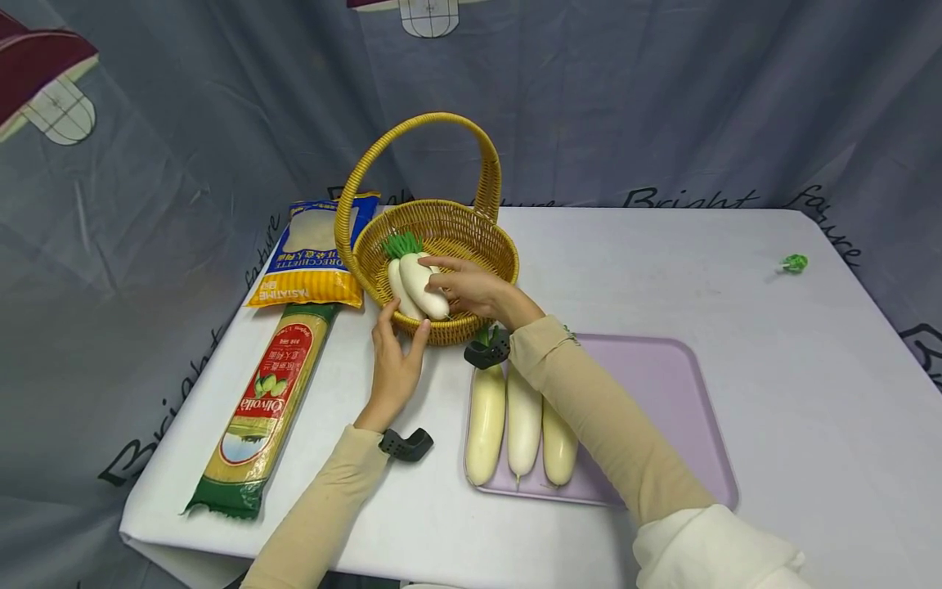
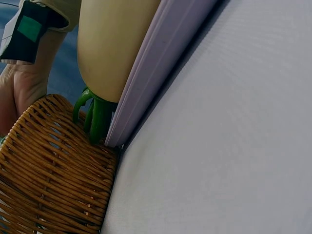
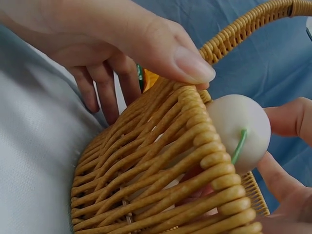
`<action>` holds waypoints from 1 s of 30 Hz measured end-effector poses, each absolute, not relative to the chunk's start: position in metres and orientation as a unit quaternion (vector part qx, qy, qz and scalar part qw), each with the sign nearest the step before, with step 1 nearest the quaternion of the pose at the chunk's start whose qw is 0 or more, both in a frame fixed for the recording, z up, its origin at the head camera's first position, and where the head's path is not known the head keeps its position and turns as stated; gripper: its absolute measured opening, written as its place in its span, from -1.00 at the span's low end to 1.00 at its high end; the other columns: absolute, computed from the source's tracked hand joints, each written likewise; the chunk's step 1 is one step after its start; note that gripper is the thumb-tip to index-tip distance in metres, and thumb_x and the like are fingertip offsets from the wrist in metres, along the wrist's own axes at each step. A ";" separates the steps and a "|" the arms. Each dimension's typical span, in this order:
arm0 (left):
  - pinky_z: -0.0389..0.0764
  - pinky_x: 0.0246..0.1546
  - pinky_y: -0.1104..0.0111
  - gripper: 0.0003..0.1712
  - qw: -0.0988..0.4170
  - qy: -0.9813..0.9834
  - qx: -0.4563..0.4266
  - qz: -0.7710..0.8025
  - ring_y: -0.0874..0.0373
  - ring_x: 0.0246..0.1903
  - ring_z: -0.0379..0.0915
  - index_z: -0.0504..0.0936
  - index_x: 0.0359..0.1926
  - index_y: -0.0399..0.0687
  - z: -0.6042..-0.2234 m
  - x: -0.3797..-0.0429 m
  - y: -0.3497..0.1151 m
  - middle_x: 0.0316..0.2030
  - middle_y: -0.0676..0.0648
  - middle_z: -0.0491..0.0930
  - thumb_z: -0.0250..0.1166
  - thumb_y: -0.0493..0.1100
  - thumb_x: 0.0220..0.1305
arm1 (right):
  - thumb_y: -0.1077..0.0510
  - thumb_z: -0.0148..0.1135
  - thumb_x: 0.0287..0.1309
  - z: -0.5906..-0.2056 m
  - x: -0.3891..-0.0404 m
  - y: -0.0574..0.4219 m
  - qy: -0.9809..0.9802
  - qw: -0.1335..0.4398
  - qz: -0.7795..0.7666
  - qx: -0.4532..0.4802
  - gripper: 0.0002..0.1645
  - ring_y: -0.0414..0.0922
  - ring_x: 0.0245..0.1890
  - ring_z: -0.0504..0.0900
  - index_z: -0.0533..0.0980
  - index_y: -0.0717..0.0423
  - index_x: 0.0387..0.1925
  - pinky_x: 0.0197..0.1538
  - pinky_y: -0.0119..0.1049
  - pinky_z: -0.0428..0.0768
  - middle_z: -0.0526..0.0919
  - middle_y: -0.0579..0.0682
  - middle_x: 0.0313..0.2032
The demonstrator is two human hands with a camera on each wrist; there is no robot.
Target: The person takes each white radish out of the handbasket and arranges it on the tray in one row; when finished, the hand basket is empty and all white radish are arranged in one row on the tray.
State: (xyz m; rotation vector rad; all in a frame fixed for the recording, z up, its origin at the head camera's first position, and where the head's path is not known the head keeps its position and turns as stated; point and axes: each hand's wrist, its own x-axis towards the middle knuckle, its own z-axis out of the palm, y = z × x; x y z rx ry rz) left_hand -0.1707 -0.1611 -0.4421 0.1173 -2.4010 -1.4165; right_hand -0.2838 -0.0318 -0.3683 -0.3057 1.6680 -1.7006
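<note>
A yellow wicker basket [image 1: 508, 249] with a tall handle holds white radishes with green tops. My right hand [image 1: 482, 290] reaches over its rim and grips a white radish [image 1: 423, 286]; in the right wrist view fingertips touch that radish [image 3: 241, 124] from the side. Another white radish [image 1: 397, 285] lies beside it, partly covered. At the basket's near left side is my left hand [image 1: 393, 368], fingers spread against the wicker. From the right wrist view, the left thumb [image 3: 192, 63] rests on the rim while the other fingers extend along the outside.
A lilac tray [image 1: 677, 417] in front of the basket bears three long pale radishes [image 1: 523, 425], partly under my right forearm. To the left lie a green-ended pasta pack [image 1: 268, 401] and a blue-yellow pasta bag [image 1: 309, 245]. A small green piece [image 1: 795, 263] lies far right.
</note>
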 end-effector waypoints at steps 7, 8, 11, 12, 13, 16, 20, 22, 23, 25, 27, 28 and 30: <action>0.15 0.29 0.05 -0.27 0.170 -0.849 0.042 -0.498 -0.08 0.27 0.03 -0.02 0.33 0.09 -0.442 -0.169 -0.162 0.25 -0.27 0.03 0.00 0.23 0.25 | 0.27 0.02 0.11 -0.368 -0.286 -0.030 0.624 0.389 -0.666 -0.124 -0.31 0.02 -0.02 0.42 0.20 -0.14 0.29 -0.16 -0.24 0.54 0.18 0.10 0.26; 0.15 0.29 0.05 -0.27 0.170 -0.849 0.041 -0.498 -0.08 0.27 0.03 -0.02 0.33 0.10 -0.442 -0.169 -0.163 0.25 -0.27 0.03 0.00 0.23 0.25 | 0.27 0.02 0.11 -0.368 -0.287 -0.029 0.618 0.394 -0.669 -0.125 -0.31 0.03 -0.01 0.41 0.18 -0.14 0.30 -0.13 -0.21 0.53 0.17 0.11 0.26; 0.17 0.28 0.04 -0.27 0.172 -0.850 0.039 -0.496 -0.08 0.26 0.04 -0.02 0.32 0.11 -0.442 -0.170 -0.163 0.25 -0.27 0.03 0.00 0.23 0.26 | 0.28 0.01 0.11 -0.367 -0.287 -0.029 0.606 0.404 -0.674 -0.123 -0.30 0.02 -0.03 0.41 0.17 -0.15 0.30 -0.09 -0.17 0.52 0.20 0.11 0.20; 0.17 0.27 0.04 -0.28 0.174 -0.850 0.038 -0.496 -0.08 0.26 0.05 -0.02 0.32 0.11 -0.442 -0.170 -0.163 0.25 -0.26 0.03 0.00 0.22 0.26 | 0.29 0.00 0.11 -0.367 -0.287 -0.028 0.600 0.407 -0.678 -0.121 -0.30 0.01 -0.05 0.41 0.17 -0.15 0.30 -0.09 -0.17 0.51 0.22 0.10 0.17; 0.17 0.27 0.04 -0.28 0.175 -0.850 0.037 -0.495 -0.08 0.25 0.05 -0.02 0.32 0.11 -0.442 -0.170 -0.163 0.24 -0.27 0.03 0.00 0.22 0.26 | 0.29 0.00 0.11 -0.367 -0.287 -0.028 0.597 0.409 -0.680 -0.120 -0.30 -0.01 -0.08 0.41 0.17 -0.16 0.30 -0.11 -0.18 0.52 0.24 0.10 0.14; 0.18 0.27 0.04 -0.28 0.178 -0.851 0.037 -0.493 -0.08 0.25 0.06 -0.01 0.32 0.10 -0.442 -0.170 -0.164 0.24 -0.27 0.04 0.01 0.22 0.26 | 0.30 -0.03 0.12 -0.365 -0.286 -0.027 0.582 0.415 -0.691 -0.111 -0.30 -0.06 -0.11 0.39 0.17 -0.18 0.30 -0.16 -0.19 0.52 0.28 0.09 0.04; 0.19 0.26 0.05 -0.28 0.182 -0.850 0.037 -0.493 -0.09 0.24 0.07 -0.01 0.32 0.09 -0.441 -0.170 -0.164 0.23 -0.27 0.05 0.01 0.22 0.26 | 0.28 -0.07 0.19 -0.363 -0.286 -0.024 0.553 0.423 -0.710 -0.106 -0.33 -0.07 -0.08 0.36 0.14 -0.20 0.31 -0.08 -0.13 0.48 0.25 0.11 0.09; 0.19 0.26 0.05 -0.28 0.183 -0.848 0.038 -0.495 -0.09 0.24 0.07 0.00 0.32 0.09 -0.441 -0.171 -0.163 0.23 -0.27 0.05 0.01 0.22 0.26 | 0.26 -0.10 0.23 -0.363 -0.285 -0.021 0.540 0.426 -0.718 -0.107 -0.35 -0.06 -0.07 0.35 0.12 -0.20 0.32 -0.03 -0.11 0.43 0.21 0.13 0.15; 0.19 0.26 0.04 -0.27 0.183 -0.848 0.038 -0.497 -0.09 0.24 0.07 0.00 0.32 0.09 -0.441 -0.171 -0.163 0.24 -0.27 0.05 0.01 0.22 0.25 | 0.25 -0.11 0.24 -0.363 -0.284 -0.019 0.533 0.427 -0.723 -0.106 -0.35 -0.06 -0.07 0.35 0.11 -0.21 0.33 -0.04 -0.12 0.40 0.20 0.14 0.17; 0.19 0.27 0.04 -0.27 0.179 -0.846 0.038 -0.500 -0.10 0.25 0.06 -0.01 0.32 0.10 -0.442 -0.171 -0.162 0.24 -0.26 0.04 0.01 0.23 0.25 | 0.24 -0.13 0.24 -0.363 -0.283 -0.015 0.519 0.423 -0.736 -0.102 -0.36 -0.05 -0.07 0.34 0.10 -0.21 0.33 -0.05 -0.13 0.36 0.20 0.13 0.17; 0.18 0.27 0.05 -0.27 0.177 -0.846 0.037 -0.502 -0.10 0.26 0.05 -0.01 0.32 0.11 -0.442 -0.171 -0.162 0.25 -0.26 0.04 0.01 0.23 0.25 | 0.24 -0.14 0.24 -0.363 -0.282 -0.011 0.504 0.417 -0.750 -0.098 -0.35 -0.06 -0.06 0.34 0.08 -0.20 0.33 -0.06 -0.15 0.35 0.21 0.10 0.14; 0.18 0.27 0.05 -0.27 0.176 -0.846 0.037 -0.503 -0.10 0.26 0.05 -0.01 0.32 0.11 -0.442 -0.171 -0.161 0.25 -0.26 0.04 0.01 0.23 0.25 | 0.24 -0.14 0.25 -0.363 -0.281 -0.008 0.494 0.415 -0.758 -0.095 -0.35 -0.06 -0.05 0.34 0.07 -0.20 0.34 -0.06 -0.16 0.35 0.21 0.07 0.13; 0.17 0.28 0.05 -0.27 0.176 -0.845 0.037 -0.503 -0.10 0.27 0.04 -0.01 0.32 0.11 -0.443 -0.170 -0.161 0.25 -0.27 0.04 0.01 0.23 0.25 | 0.24 -0.15 0.25 -0.364 -0.278 -0.003 0.481 0.409 -0.769 -0.097 -0.35 -0.07 -0.04 0.34 0.06 -0.19 0.34 -0.06 -0.19 0.39 0.22 0.05 0.11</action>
